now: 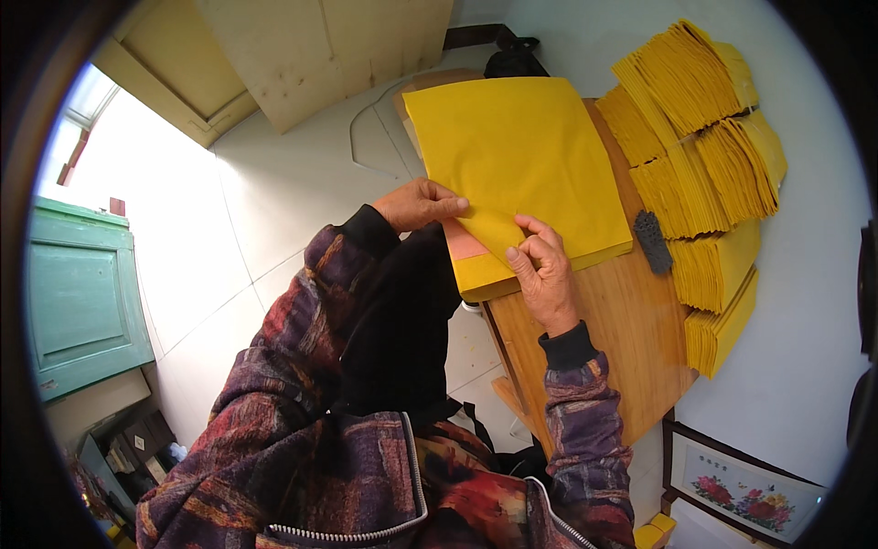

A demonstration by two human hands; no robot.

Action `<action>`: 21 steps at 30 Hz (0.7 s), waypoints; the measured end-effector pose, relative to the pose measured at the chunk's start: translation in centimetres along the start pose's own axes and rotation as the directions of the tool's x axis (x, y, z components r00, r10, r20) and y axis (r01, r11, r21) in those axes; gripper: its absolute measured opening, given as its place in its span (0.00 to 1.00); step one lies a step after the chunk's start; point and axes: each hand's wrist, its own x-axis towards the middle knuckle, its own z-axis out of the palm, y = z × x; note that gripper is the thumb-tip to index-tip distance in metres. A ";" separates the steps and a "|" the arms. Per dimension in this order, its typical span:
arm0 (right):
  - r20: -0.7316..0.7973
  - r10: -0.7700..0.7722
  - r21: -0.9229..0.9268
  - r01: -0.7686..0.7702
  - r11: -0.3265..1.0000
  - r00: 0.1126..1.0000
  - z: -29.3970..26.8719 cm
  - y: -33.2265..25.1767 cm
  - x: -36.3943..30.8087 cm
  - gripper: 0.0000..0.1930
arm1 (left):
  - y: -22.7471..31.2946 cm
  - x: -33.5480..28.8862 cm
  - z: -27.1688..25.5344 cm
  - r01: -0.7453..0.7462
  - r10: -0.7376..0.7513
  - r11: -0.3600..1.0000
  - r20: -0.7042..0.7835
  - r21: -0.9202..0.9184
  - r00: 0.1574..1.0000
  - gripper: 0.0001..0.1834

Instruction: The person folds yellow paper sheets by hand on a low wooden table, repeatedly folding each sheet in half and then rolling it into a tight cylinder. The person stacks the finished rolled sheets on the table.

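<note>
Nearest the camera: multicoloured patterned jacket with a metal zip (pixel 265 393), its sleeves reaching up to both hands. Beyond it, a stack of square, bright-yellow, cloth-like sheets (pixel 521 137) overhangs the near edge of a brown wooden table (pixel 594 329). Left hand (pixel 419 203) is at the stack's left edge, thumb and forefinger closed on the top sheet's folded-over flap (pixel 494 225). Right hand (pixel 547 274) is at the near side, partly open, thumb and forefinger parted at the flap's right edge; firmness of hold cannot be told. The flap lies between the hands, directly at the fingertips. A flat salmon-pink piece (pixel 465 242) shows beneath it, just below the left hand. Dark-grey textured pad (pixel 652 240): right of the stack, apart from both hands.
</note>
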 end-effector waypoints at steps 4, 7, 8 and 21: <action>-0.015 -0.009 -0.021 0.009 1.000 1.000 0.1 0.3 0.1 0.16 | 0.0 0.0 -0.2 0.048 -0.048 0.999 0.005 0.010 0.999 0.23; -0.038 0.044 -0.057 -0.046 0.997 0.998 0.2 0.3 0.1 0.14 | 0.1 -0.2 -0.3 0.023 -0.024 1.000 0.036 0.013 0.999 0.23; -0.056 0.027 -0.065 -0.030 0.997 0.998 0.3 0.3 0.2 0.14 | 0.1 -0.3 -0.4 0.006 -0.006 1.000 0.063 -0.002 0.998 0.22; -0.084 0.141 -0.059 -0.146 0.987 0.986 0.2 -1.2 0.2 0.28 | -0.8 0.0 -0.1 0.007 -0.004 0.997 0.039 -0.072 0.999 0.14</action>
